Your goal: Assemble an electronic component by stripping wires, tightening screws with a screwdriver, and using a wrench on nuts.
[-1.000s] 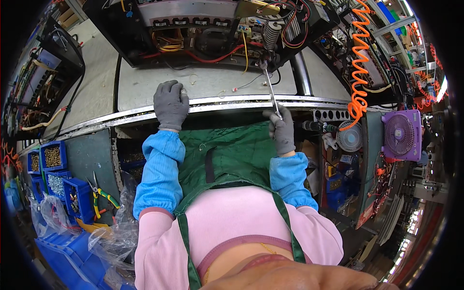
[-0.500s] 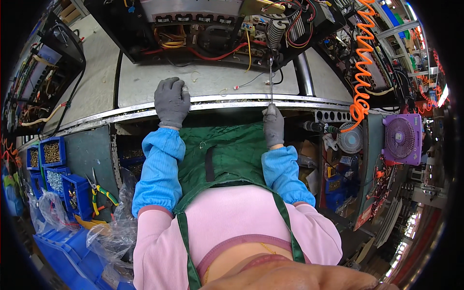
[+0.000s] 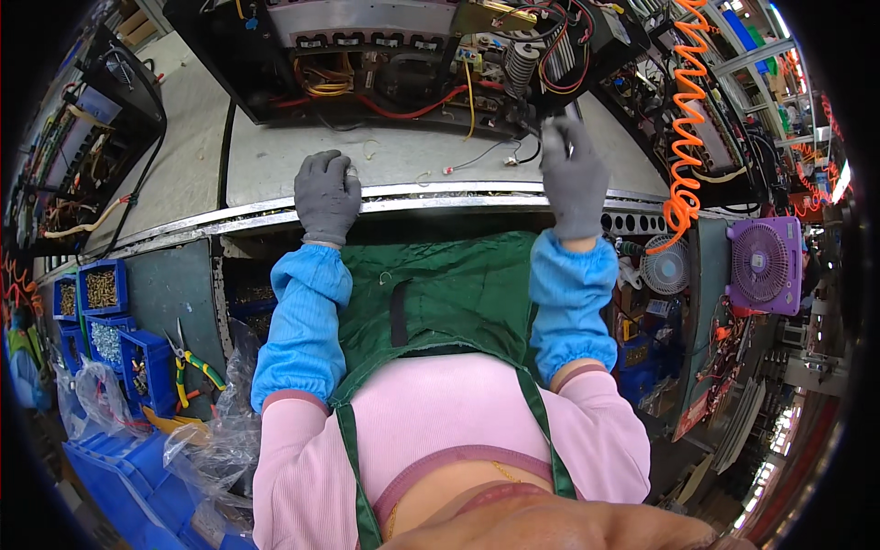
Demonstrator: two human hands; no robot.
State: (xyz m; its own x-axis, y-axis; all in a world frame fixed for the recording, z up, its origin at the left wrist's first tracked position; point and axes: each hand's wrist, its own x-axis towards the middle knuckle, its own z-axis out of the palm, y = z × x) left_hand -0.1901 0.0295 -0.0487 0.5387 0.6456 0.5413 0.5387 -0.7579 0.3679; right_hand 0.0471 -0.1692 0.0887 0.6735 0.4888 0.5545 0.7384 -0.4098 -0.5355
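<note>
My left hand point(image 3: 327, 194), in a grey glove, rests on the metal front edge of the bench with its fingers curled. Whatever they may hold is hidden. My right hand point(image 3: 576, 183), gloved alike, is raised at the right, close to the front right corner of a black open-sided machine housing point(image 3: 261, 115). Its fingers are blurred, so their grip is unclear. Inside the housing are a red cable point(image 3: 417, 112), bundled yellow wires point(image 3: 330, 84) and a grey coil spring point(image 3: 522, 69). A thin wire with connectors point(image 3: 477, 161) lies on the bench between my hands.
Similar open units stand left point(image 3: 78, 151) and right point(image 3: 642, 119). An orange coiled hose point(image 3: 686, 137) hangs at the right, near a purple fan point(image 3: 764, 261). Blue bins of small metal parts point(image 3: 99, 289) and green-yellow pliers point(image 3: 194, 371) are at the left.
My right hand has moved up and right, from the bench edge toward the housing. The long thin metal rod it held upright no longer shows. My left hand has hardly moved.
</note>
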